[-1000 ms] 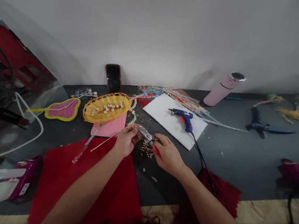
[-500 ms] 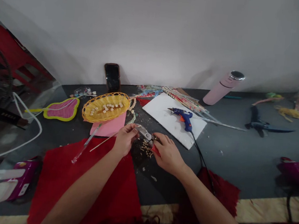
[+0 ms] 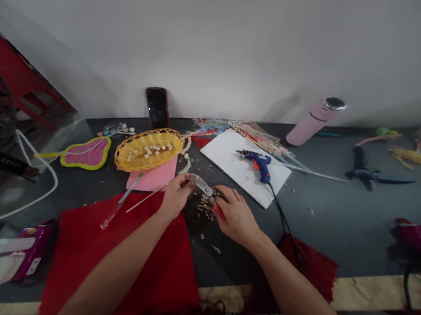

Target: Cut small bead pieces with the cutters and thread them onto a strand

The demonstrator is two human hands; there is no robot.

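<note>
My left hand is closed in a pinch round a thin pale stick, whose long end slants down and left over the red cloth. Red-handled cutters are gripped in my right hand, and their metal jaws reach to my left fingertips. Small pale cut pieces lie on the dark table under the cutters. Behind my left hand, a yellow woven basket holds several whitish pieces, partly over a pink sheet.
A blue glue gun lies on a white board, its black cord running toward me. Behind are bundled sticks, a pink bottle and a phone against the wall. A pink-yellow shape lies left, a dark bird figure right.
The view has shifted very slightly. Both hands remain in nearly the same place, with the stick and the cutters still held.
</note>
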